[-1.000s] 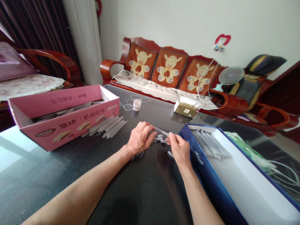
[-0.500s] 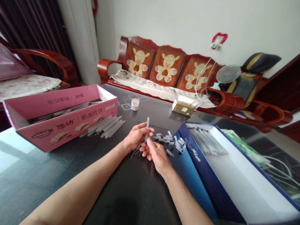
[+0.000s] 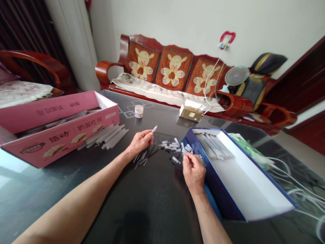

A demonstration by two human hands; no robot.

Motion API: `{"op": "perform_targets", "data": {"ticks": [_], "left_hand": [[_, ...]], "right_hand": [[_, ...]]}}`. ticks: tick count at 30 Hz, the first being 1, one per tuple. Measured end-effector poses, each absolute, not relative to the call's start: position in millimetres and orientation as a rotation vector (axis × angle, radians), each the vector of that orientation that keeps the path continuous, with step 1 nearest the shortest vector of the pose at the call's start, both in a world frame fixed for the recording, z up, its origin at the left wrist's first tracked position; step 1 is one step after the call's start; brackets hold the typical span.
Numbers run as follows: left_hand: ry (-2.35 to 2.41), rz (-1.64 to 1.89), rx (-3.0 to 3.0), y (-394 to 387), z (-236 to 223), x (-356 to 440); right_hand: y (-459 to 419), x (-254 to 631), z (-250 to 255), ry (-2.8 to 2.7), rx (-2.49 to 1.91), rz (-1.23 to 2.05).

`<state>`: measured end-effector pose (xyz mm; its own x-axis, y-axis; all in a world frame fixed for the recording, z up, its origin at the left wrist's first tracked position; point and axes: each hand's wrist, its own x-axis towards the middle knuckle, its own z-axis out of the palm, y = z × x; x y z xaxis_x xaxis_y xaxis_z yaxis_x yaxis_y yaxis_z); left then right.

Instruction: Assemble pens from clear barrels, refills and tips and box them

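Observation:
My left hand (image 3: 140, 141) is closed round a translucent pointed tube (image 3: 154, 129), like a pen barrel, whose tip sticks out past the thumb. Beneath that hand, thin dark and grey sticks (image 3: 142, 158) lie loose on the dark table. My right hand (image 3: 195, 172) is closed in a pinch at the near side of a pile of small white cap-like pieces (image 3: 173, 145), close to the blue box (image 3: 223, 184). Whatever its fingers hold, if anything, is hidden. Inside the blue box, a row of clear tubes with dark ends (image 3: 214, 147) lies at the far end.
At left stands a pink box (image 3: 61, 135) with tubes inside; more translucent tubes (image 3: 111, 136) lie against its front. A small white jar (image 3: 138, 111) and a gold tissue box (image 3: 191, 113) stand farther back. Cables (image 3: 284, 167) and a green packet (image 3: 250, 149) lie right of the blue box.
My hands were together on the upright tube; now they are apart. My right hand has moved right to the white pieces, while my left keeps the tube, now tilted. The view has shifted slightly.

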<state>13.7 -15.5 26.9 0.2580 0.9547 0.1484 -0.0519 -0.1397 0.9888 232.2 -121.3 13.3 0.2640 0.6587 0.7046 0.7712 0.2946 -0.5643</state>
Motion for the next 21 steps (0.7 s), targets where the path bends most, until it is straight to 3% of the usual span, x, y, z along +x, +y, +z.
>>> {"op": "perform_targets", "data": {"ticks": [7,21], "left_hand": [[1.127,1.261,2.342,-17,14,5],[1.045,1.064,2.619,-24,13,9]], "right_hand": [[-118,233,6,-1.546,-1.436,-0.034],[-124,223,9,-1.826,-1.752,-0.096]]}}
